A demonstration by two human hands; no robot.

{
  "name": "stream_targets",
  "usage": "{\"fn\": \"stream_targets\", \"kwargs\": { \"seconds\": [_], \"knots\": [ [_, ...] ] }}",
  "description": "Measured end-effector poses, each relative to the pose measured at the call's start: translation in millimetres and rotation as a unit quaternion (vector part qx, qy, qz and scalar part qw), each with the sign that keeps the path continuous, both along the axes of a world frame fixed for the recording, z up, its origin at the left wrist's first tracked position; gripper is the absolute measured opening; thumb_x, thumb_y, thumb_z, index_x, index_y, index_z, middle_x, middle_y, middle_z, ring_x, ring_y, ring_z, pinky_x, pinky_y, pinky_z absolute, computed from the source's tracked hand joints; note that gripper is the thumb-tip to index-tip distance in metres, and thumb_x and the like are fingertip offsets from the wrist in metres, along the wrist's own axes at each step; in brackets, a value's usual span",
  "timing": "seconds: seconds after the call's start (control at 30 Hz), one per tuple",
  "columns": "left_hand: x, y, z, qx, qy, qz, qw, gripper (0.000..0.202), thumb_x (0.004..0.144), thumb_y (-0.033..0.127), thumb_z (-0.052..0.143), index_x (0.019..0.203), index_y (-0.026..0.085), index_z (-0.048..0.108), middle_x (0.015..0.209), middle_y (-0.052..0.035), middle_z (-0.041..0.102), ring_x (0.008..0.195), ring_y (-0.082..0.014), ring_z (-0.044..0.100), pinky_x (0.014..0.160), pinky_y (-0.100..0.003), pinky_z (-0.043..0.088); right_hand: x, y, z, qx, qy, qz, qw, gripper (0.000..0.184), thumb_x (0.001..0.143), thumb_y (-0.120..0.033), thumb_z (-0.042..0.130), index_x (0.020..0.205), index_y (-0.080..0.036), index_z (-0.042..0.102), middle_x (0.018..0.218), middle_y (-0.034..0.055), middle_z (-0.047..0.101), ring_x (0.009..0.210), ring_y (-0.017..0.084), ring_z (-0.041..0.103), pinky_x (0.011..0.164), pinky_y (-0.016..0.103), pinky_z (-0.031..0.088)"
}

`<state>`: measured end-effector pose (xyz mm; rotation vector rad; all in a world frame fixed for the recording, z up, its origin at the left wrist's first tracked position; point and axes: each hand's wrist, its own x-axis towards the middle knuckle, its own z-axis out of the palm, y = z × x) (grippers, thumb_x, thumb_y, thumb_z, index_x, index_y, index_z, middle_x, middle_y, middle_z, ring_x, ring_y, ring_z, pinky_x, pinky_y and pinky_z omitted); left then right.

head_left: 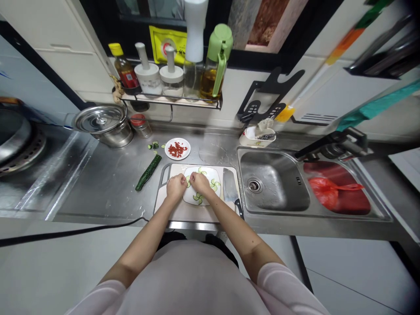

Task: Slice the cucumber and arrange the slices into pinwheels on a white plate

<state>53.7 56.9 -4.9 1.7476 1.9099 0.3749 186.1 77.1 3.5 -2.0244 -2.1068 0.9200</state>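
Observation:
My left hand (176,186) is closed, fingertips pinched together over the left edge of a white plate (205,172). Close beside it, my right hand (199,183) is also closed, its fingertips over the same side of the plate. Pale green cucumber slices (188,180) show between the fingertips; what each hand pinches is too small to make out. Other cucumber slices (197,198) lie in curved pinwheel clusters around the plate. Under the plate is a cutting board (177,212). A cleaver (230,186) with a black handle rests on the board's right side.
A cut cucumber (148,172) lies left of the board, with cucumber scraps (156,145) behind it. A small plate (168,155) holds chopped red bits. A lidded steel pot (114,131) stands at back left. The sink (275,175) is at right, a condiment shelf (173,100) above.

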Motion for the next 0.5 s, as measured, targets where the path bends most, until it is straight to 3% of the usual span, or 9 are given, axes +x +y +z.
{"fn": "stream_targets", "kwargs": {
  "seconds": [0.37,0.5],
  "knots": [
    [-6.3,-3.9,0.4,-0.001,0.008,0.026,1.0,0.018,0.078,0.026,0.056,0.094,0.025,0.064,0.085,-0.0002,0.065,0.084,-0.0191,0.059,0.074,-0.028,0.039,10.4,-1.0,8.3,-0.017,-0.04,-0.028,0.999,0.018,0.089,-0.027,0.049,0.102,-0.023,0.061,0.1,0.005,0.069,0.09,0.018,0.061,0.065,0.024,0.035],
    [-14.7,-1.1,-4.3,0.044,-0.014,-0.014,0.999,0.016,0.079,0.027,0.058,0.092,0.025,0.066,0.087,-0.0022,0.063,0.089,-0.0197,0.057,0.078,-0.029,0.04,17.3,0.0,10.9,-0.009,-0.037,-0.046,0.998,0.02,0.09,-0.026,0.046,0.105,-0.023,0.061,0.102,0.0052,0.069,0.09,0.018,0.061,0.064,0.024,0.034]
  ]
}}
